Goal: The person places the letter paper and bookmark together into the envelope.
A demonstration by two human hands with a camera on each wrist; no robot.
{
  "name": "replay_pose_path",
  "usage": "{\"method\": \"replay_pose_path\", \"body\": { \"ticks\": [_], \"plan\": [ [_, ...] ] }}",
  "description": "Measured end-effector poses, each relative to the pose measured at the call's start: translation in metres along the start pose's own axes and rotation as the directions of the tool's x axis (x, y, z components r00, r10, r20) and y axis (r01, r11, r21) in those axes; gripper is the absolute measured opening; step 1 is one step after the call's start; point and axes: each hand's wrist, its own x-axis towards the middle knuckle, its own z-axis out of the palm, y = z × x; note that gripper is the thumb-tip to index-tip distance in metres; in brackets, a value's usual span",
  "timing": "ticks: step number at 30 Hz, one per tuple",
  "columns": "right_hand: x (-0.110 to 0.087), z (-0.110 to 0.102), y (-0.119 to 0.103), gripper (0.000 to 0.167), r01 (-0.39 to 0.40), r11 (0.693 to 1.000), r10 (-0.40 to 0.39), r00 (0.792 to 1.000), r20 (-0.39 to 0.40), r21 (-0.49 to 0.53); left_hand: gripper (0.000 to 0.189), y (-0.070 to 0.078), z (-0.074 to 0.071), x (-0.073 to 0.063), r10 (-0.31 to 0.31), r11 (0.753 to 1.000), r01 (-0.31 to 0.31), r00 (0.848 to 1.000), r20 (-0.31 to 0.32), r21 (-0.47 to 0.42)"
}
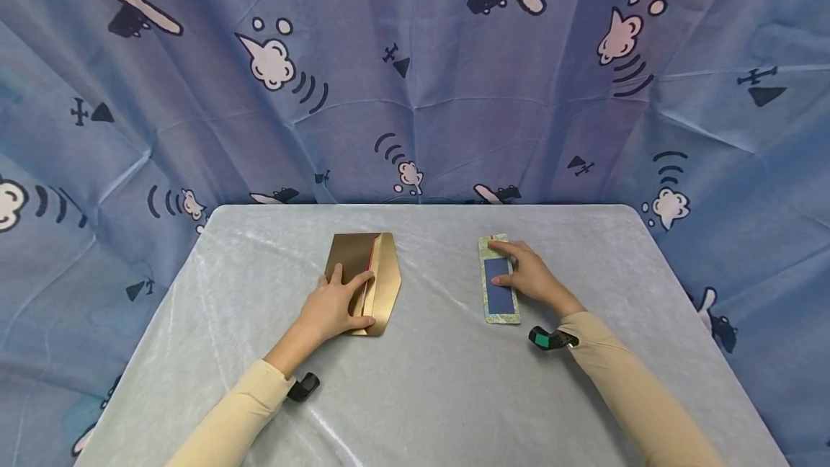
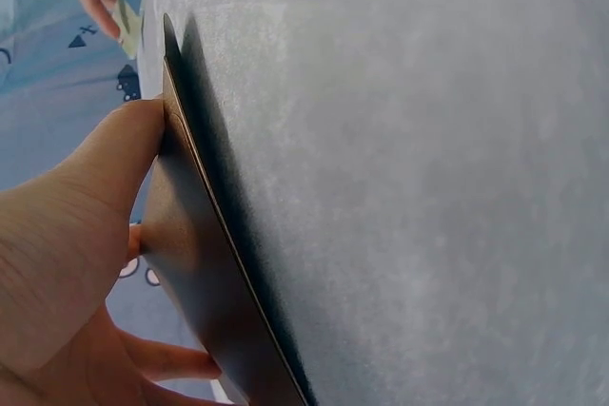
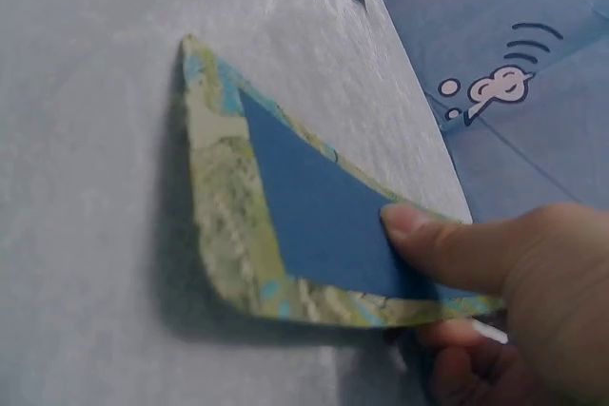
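On the left of the table lies a gold envelope [image 1: 386, 283], its pointed flap folded out to the right and a thin red line showing along its opening. My left hand [image 1: 332, 308] rests on it with fingers spread, thumb and index finger at the opening. In the left wrist view the thumb [image 2: 143, 130] touches the envelope [image 2: 195, 244] near its edge. My right hand [image 1: 534, 276] pinches a long card [image 1: 499, 298], blue in the middle with a green-yellow patterned border. The right wrist view shows the thumb [image 3: 409, 225] on the card's blue face and other fingers beneath; the card bends slightly.
A pale grey cloth covers the table [image 1: 428, 380]. Behind it hangs a blue curtain [image 1: 454, 92] printed with planes and clouds. Each wrist wears a small black camera strap, the right one [image 1: 551, 339] with a green patch.
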Motion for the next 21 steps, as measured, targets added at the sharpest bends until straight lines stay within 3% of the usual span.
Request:
{"method": "replay_pose_path", "body": {
  "ticks": [12,21],
  "plan": [
    [-0.0015,0.0003,0.0017,0.063,-0.048,0.994,0.052,0.998,-0.032,0.102,0.088,0.0005,-0.0010,0.0005,-0.004,1.000,0.004,1.000,0.000,0.002],
    [-0.0028,-0.0037,-0.0003,0.063,-0.026,0.985,0.033,0.999,-0.037,0.170,0.087,0.0011,-0.0016,0.0000,-0.012,1.000,0.012,1.000,0.010,0.003]
  ]
}}
